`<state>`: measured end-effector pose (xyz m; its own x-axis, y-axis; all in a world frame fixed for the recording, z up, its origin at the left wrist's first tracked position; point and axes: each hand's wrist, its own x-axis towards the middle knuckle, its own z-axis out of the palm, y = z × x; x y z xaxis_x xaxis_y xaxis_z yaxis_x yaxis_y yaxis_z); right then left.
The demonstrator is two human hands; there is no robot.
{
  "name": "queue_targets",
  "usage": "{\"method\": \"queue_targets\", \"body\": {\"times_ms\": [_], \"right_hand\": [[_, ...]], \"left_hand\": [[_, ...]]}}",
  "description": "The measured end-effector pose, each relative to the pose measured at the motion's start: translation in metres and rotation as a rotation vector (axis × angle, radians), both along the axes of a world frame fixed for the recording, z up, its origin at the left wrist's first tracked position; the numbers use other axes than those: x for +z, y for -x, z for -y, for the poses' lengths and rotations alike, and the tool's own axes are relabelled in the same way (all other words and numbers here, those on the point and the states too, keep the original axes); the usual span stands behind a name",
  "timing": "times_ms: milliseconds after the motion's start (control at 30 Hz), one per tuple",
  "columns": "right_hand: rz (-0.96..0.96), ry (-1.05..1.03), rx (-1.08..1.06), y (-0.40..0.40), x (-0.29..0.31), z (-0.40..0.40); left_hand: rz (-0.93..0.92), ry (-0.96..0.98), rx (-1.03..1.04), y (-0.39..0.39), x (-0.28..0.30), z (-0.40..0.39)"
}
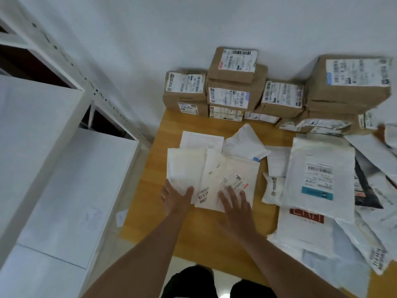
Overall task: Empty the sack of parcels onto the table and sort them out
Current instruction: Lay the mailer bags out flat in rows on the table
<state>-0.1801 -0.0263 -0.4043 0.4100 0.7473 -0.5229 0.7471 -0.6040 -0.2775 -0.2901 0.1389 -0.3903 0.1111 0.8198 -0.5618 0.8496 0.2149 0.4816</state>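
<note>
I read this as parcel sorting room: brown labelled boxes [234, 82] stacked against white wall [171, 24], white mailer bags [318, 179] spread over wooden table [150, 190], white metal shelving [64, 61] alongside.

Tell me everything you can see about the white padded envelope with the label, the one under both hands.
The padded envelope is off-white, flat and looks like bubble-lined paper. It lies face up on the wooden table, on top of other white envelopes spread out beside and behind it. Printed labels with barcodes sit near its front edge, one with a red mark. The left hand rests at its front left corner, and the right hand lies flat on its labelled end, fingers straight.
</note>
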Motion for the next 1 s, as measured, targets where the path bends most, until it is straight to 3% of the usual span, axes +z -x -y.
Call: {"method": "queue_targets", "body": {"times_ms": [167, 300, 433, 533, 633, 733, 867, 1000], "right_hand": [[-0.004, -0.016, -0.067, 0.008, 0.001, -0.011], [0.121, -0.072, -0.229, 0.011, 0.003, -0.038], [0.127, -0.124, -0.283, 0.016, -0.002, -0.041], [0.006, -0.314, -0.349, 0.019, 0.004, -0.037], [-0.317, -0.616, -0.656, 0.015, 0.028, -0.03], [-0.464, -0.711, -1.06, 0.008, 0.054, -0.019], [-0.537, -0.696, -1.378, -0.001, 0.055, -0.003], [-0.642, -0.494, -1.616, -0.001, 0.053, 0.014]], "left_hand": [[0.14, 0.123, 0.024, -0.004, 0.001, -0.013], [0.256, 0.056, -0.184, -0.002, 0.011, -0.012], [0.343, -0.028, -0.384, 0.002, 0.023, -0.006], [0.451, -0.105, -0.522, 0.0, 0.032, -0.005], [0.51, -0.22, -0.736, -0.01, 0.036, 0.004], [0.454, -0.295, -0.803, -0.023, 0.038, 0.013], [0.233, -0.229, -0.744, -0.031, 0.026, 0.007], [-0.026, -0.198, -0.778, -0.032, 0.015, -0.007]]}}
